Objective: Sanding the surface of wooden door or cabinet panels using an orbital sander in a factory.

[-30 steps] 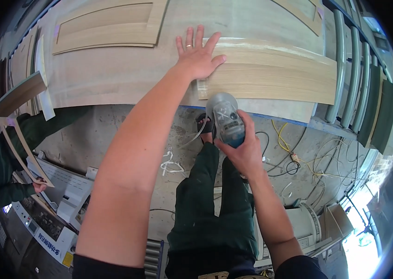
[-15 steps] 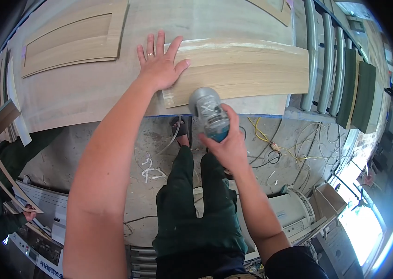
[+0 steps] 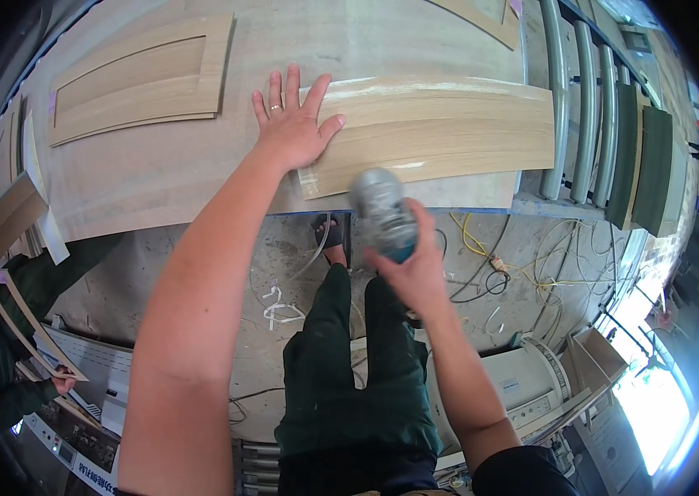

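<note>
My left hand point(image 3: 290, 124) lies flat with fingers spread on the left end of a long light wood panel point(image 3: 440, 132) that rests on the pale workbench point(image 3: 151, 178). My right hand point(image 3: 416, 264) grips a grey and teal power tool point(image 3: 384, 213), held at the bench's front edge just below the panel's near side. The tool's head is blurred, and I cannot tell whether it touches the panel.
A framed wood door panel point(image 3: 139, 78) lies at the bench's back left. Grey and green curved strips point(image 3: 614, 124) stand at the right. Yellow and black cables point(image 3: 490, 256) lie on the concrete floor. A person in green point(image 3: 2, 364) holds a thin frame at the left.
The view has shifted, so the bench and panel sit lower and further right in the picture. My left hand stays on the panel; the tool remains at its near edge.
</note>
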A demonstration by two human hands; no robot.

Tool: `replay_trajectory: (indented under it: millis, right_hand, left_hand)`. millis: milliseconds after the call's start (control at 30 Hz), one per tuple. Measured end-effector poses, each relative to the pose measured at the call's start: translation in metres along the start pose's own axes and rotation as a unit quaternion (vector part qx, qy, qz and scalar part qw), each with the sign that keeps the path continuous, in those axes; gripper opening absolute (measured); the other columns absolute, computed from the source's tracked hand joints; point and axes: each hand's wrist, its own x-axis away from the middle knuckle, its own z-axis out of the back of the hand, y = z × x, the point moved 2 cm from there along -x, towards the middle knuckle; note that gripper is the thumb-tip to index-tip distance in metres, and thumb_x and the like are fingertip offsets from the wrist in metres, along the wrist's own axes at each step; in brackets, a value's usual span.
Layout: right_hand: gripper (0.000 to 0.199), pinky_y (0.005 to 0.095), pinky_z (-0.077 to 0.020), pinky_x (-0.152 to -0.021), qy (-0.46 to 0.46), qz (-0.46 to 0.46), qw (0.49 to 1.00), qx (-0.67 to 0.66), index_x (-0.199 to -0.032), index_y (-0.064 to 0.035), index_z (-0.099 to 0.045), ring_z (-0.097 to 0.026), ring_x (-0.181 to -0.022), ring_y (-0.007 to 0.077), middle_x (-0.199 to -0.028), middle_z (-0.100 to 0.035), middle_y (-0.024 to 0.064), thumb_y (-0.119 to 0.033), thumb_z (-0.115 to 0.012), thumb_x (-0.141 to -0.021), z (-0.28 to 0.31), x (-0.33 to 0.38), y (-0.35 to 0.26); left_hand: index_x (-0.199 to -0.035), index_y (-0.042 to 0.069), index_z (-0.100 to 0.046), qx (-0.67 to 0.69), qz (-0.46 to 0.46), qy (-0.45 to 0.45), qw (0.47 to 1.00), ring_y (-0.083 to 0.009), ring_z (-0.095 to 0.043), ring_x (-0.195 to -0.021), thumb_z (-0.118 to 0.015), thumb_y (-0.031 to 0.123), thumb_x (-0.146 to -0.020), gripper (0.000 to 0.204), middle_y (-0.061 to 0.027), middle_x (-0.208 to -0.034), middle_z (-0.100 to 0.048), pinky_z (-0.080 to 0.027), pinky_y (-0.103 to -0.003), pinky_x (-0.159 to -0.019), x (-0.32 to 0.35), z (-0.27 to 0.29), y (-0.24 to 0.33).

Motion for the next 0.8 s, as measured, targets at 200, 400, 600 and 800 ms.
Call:
replay_trajectory:
  millis: [200, 400, 600, 800]
  right_hand:
    - [0.095, 0.0501, -0.0552, -0.101, -0.108, 0.082, 0.990, 0.025, -0.155, -0.0129, -0.039, -0.065, -0.124, 0.0474, -0.147, -0.060, 0.0202, -0.028, -0.092, -0.078, -0.044, 0.003, -0.025]
    - [0.094, 0.0489, -0.0545, -0.101, -0.048, -0.023, 0.998, 0.025, -0.155, -0.0137, -0.040, -0.065, -0.125, 0.0460, -0.141, -0.062, 0.0228, -0.025, -0.093, -0.078, -0.004, -0.001, -0.017]
    - [0.094, 0.0435, -0.0540, -0.101, 0.038, -0.009, 0.999, 0.016, -0.156, -0.0144, -0.039, -0.070, -0.117, 0.0346, -0.132, -0.067, 0.0199, -0.022, -0.092, -0.079, 0.047, -0.010, 0.013]
    - [0.092, 0.0409, -0.0494, -0.107, 0.082, -0.013, 0.997, -0.002, -0.156, -0.0106, -0.041, -0.063, -0.127, 0.0302, -0.139, -0.061, 0.0192, -0.025, -0.092, -0.080, 0.093, -0.025, 0.042]
  left_hand:
    - [-0.170, 0.036, -0.019, 0.007, -0.006, 0.002, 1.000, -0.0441, 0.007, -0.164, -0.047, 0.070, -0.103, 0.080, -0.0198, -0.179, -0.001, 0.004, -0.066, -0.128, -0.001, 0.000, 0.002]
    - [-0.171, 0.035, -0.017, -0.005, 0.010, -0.019, 1.000, -0.0411, 0.009, -0.165, -0.045, 0.069, -0.104, 0.081, -0.0164, -0.180, 0.002, 0.006, -0.064, -0.129, 0.002, 0.008, 0.004]
    - [-0.171, 0.035, -0.018, -0.002, 0.010, -0.015, 1.000, -0.0408, 0.009, -0.165, -0.046, 0.068, -0.103, 0.080, -0.0164, -0.180, 0.001, 0.006, -0.064, -0.129, 0.001, 0.006, 0.008]
    - [-0.171, 0.033, -0.020, -0.005, 0.011, -0.019, 1.000, -0.0415, 0.008, -0.165, -0.047, 0.067, -0.103, 0.080, -0.0177, -0.180, 0.001, 0.005, -0.064, -0.129, 0.001, 0.007, 0.004]
